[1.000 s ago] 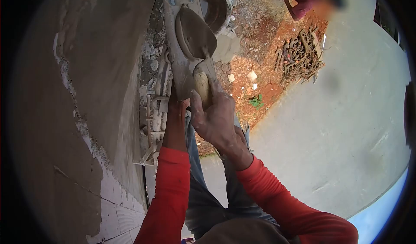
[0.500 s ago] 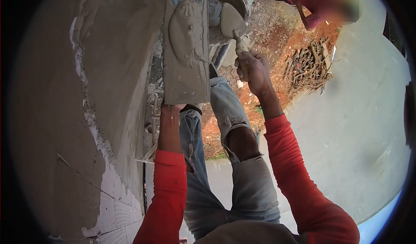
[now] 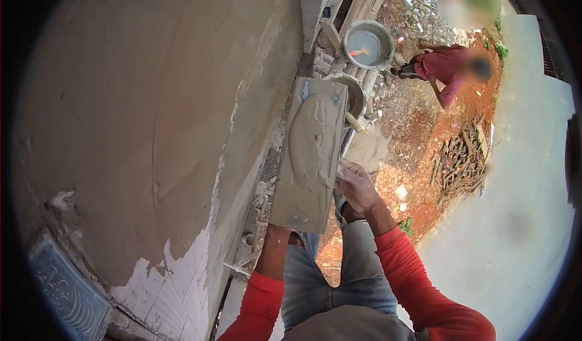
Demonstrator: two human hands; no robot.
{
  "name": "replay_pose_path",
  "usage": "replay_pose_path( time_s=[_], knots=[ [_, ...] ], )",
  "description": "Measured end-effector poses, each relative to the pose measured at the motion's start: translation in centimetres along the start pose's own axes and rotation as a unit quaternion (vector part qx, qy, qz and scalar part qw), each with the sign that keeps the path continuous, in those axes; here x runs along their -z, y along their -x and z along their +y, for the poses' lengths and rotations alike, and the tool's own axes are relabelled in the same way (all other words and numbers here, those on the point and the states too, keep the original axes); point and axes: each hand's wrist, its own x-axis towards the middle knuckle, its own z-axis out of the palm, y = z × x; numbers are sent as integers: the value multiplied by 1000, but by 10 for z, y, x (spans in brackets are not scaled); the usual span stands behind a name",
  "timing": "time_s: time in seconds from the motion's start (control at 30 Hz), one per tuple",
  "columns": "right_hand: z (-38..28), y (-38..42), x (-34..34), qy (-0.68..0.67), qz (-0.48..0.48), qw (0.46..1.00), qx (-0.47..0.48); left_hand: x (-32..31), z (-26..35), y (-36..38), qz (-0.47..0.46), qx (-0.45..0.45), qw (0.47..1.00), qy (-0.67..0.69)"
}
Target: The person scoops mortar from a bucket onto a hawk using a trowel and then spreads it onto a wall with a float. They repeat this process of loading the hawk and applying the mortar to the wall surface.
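A long rectangular plasterer's hawk (image 3: 285, 198) lies nearly flat before me, a thick mound of wet mortar (image 3: 309, 138) on it. My left hand (image 3: 295, 239) supports it from underneath at the near end; its fingers are mostly hidden by the board. My right hand (image 3: 357, 188) grips the hawk's right edge, its fingers smeared with mortar. Just beyond, a mortar bucket (image 3: 362, 92) is partly covered by the hawk. What looks like the trowel's handle (image 3: 354, 123) sticks out over its rim, the blade hidden.
A freshly plastered wall (image 3: 170, 86) rises at my left, with a bare white patch (image 3: 163, 274) low down and a blue patterned panel (image 3: 66, 286). Beyond are a basin of water (image 3: 367, 43), planks (image 3: 364, 1), a stick pile (image 3: 464, 165) and a person in a maroon shirt (image 3: 445, 71).
My right hand has let go of the trowel, now apparently in the bucket, and taken the hawk's edge. The view has shifted, showing more wall and a second basin.
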Motion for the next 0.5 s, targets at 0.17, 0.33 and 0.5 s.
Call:
replay_pose_path(
  time_s=[0.17,0.33,0.5],
  knots=[
    [-12,90,-126,-104,-170,976,83,-176,35,96,-66,-27,992,-100],
    [-57,160,-250,-63,-193,970,134,-270,51,175,-68,-74,945,-311],
    [-43,182,-310,-17,-322,934,151,-368,86,255,-141,56,985,-83]
  ],
)
